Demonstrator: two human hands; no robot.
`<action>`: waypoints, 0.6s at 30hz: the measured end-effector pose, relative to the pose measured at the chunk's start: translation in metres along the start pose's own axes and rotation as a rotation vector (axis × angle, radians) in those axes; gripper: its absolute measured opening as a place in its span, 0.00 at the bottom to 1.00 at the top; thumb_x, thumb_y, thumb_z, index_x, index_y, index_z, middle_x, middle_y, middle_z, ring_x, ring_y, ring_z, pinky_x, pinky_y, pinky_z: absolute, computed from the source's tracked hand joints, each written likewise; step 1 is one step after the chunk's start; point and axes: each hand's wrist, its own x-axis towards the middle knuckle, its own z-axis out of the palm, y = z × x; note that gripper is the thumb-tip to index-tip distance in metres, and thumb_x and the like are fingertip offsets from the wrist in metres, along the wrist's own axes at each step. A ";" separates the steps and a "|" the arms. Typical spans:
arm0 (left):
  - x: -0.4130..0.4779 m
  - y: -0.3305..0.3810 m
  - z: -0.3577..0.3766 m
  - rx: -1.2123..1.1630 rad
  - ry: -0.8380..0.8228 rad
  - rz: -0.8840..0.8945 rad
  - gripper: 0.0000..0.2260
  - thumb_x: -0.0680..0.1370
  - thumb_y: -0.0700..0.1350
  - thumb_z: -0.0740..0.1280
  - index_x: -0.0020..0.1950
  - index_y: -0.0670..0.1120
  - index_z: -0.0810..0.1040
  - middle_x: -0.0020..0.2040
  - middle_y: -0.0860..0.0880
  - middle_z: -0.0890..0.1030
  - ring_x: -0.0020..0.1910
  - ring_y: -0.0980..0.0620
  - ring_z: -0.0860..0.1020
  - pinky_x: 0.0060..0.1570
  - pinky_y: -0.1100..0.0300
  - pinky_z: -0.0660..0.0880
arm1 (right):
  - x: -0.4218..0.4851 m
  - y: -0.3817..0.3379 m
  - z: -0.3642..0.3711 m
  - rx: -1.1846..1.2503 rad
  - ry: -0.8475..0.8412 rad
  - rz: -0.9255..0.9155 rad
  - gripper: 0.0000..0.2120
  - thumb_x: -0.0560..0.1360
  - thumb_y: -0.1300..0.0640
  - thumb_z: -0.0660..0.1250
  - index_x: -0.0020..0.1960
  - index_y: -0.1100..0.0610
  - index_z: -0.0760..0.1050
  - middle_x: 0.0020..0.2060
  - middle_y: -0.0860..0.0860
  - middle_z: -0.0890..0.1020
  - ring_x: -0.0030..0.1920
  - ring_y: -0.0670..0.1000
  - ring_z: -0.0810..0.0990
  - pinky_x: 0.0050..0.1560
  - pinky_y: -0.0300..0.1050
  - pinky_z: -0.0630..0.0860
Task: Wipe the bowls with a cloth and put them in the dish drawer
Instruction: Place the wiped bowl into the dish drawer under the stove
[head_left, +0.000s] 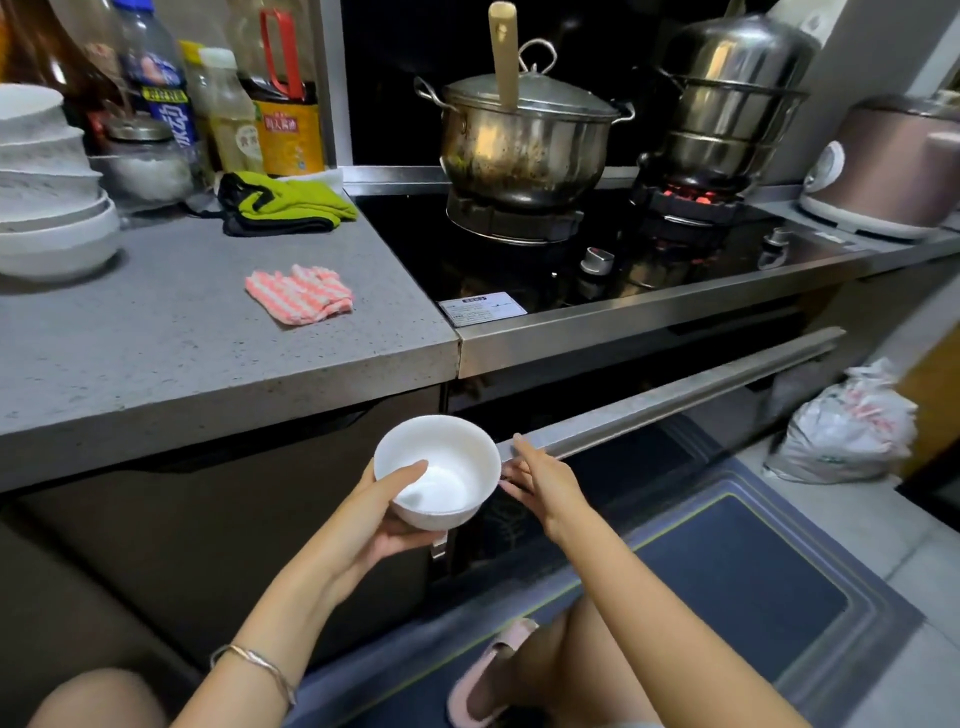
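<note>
Bowl: glazed, rigid, light, breakable, likely slippery; left hand clamps rim, thumb inside, fingers beneath; right hand at drawer handle, grip undetermined.
</note>
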 end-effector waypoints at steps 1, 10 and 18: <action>0.000 0.000 0.002 0.010 -0.008 -0.001 0.19 0.75 0.45 0.68 0.65 0.54 0.71 0.61 0.44 0.76 0.54 0.42 0.80 0.41 0.51 0.81 | -0.008 -0.001 -0.008 -0.112 -0.015 0.002 0.13 0.76 0.48 0.68 0.45 0.59 0.77 0.39 0.55 0.82 0.39 0.50 0.82 0.40 0.42 0.81; 0.010 -0.010 0.010 0.040 -0.049 -0.022 0.17 0.76 0.44 0.68 0.64 0.53 0.72 0.59 0.44 0.78 0.53 0.43 0.81 0.41 0.51 0.82 | -0.016 -0.051 -0.060 -1.410 0.099 -0.754 0.19 0.78 0.39 0.59 0.46 0.53 0.79 0.41 0.47 0.81 0.44 0.50 0.78 0.44 0.46 0.72; 0.018 -0.018 0.015 0.083 -0.044 -0.039 0.17 0.75 0.45 0.68 0.63 0.54 0.72 0.60 0.44 0.78 0.53 0.44 0.81 0.41 0.51 0.82 | -0.009 -0.026 -0.114 -1.664 -0.197 -0.686 0.37 0.69 0.24 0.45 0.29 0.57 0.67 0.24 0.51 0.70 0.30 0.52 0.71 0.30 0.42 0.59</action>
